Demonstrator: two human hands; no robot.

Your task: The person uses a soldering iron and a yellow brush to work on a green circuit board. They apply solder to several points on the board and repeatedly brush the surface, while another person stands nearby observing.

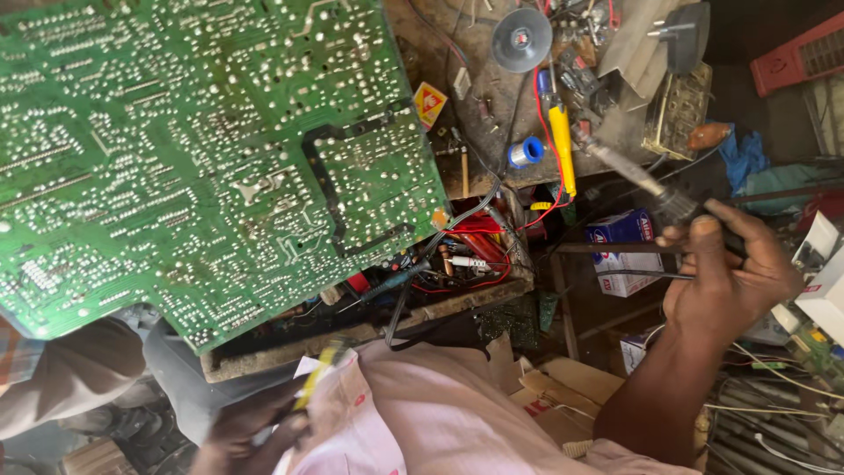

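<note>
filling the left and centre of the view, a large green circuit board [202, 149] lies solder-side up on a cluttered wooden bench [457, 303]. low down, the left hand [251, 431] is closed round a small yellow-and-black object [318, 374], blurred, against pale pink cloth [413, 413]. just right of the board sit tangled red and black wires [466, 251], a blue solder spool [526, 152] and a yellow-handled tool [563, 149]. further right, the right hand [725, 277] wraps its fingers tight round the dark handle of a soldering iron [646, 180], its metal tip pointing up-left over the bench edge. cardboard boxes [620, 251] sit below.
</note>
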